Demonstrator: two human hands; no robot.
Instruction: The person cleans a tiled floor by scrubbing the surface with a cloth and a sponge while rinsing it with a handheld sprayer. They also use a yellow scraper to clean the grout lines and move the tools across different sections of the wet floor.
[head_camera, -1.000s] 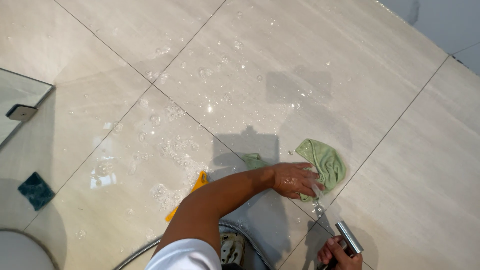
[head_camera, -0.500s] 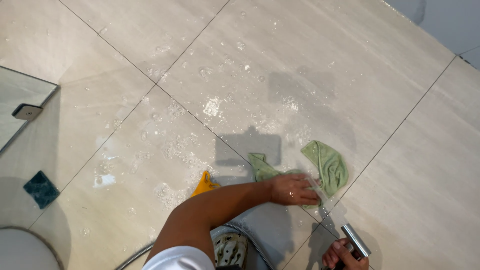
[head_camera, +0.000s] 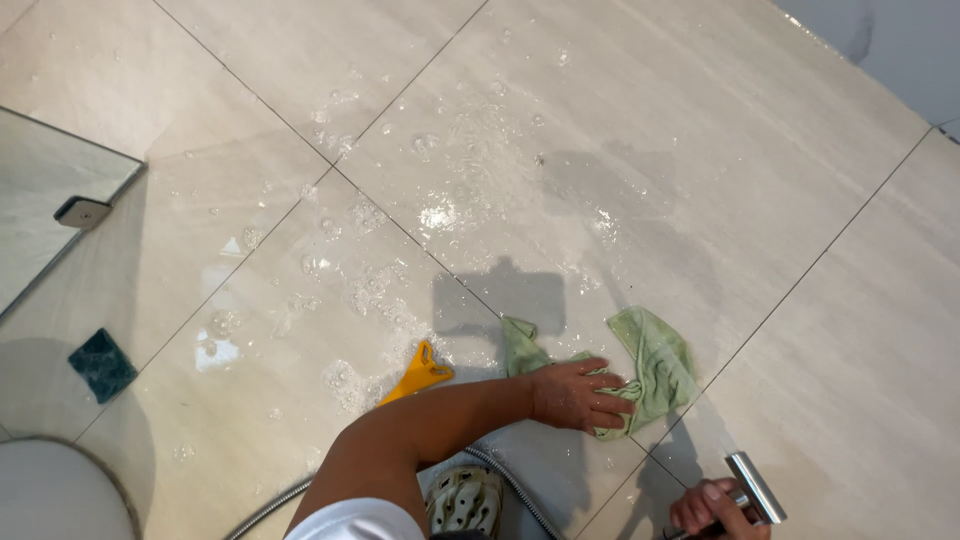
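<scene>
We find the left hand (head_camera: 578, 394) pressed flat, fingers together, on a crumpled pale green cloth (head_camera: 640, 365) that lies on the wet floor tile (head_camera: 700, 150), just beside a grout line; the arm reaches across from the lower middle of the view. The right hand (head_camera: 712, 508), at the bottom edge, is closed around the handle of a chrome spray nozzle (head_camera: 756, 488) (only partly in view), and a flexible metal hose (head_camera: 500, 470) curves along the floor below the left forearm. Just behind that forearm we note a yellow plastic scraper (head_camera: 418, 372) lying on the tile, its far part hidden by the arm. A perforated light-coloured shoe (head_camera: 466, 500) shows at the bottom edge. Suds and water beads spread over the tiles above the cloth. Further left we record a small dark green square pad (head_camera: 102, 364), a glass panel (head_camera: 40, 210) with a metal clamp (head_camera: 82, 212), and the rim of a white toilet (head_camera: 55, 495).
</scene>
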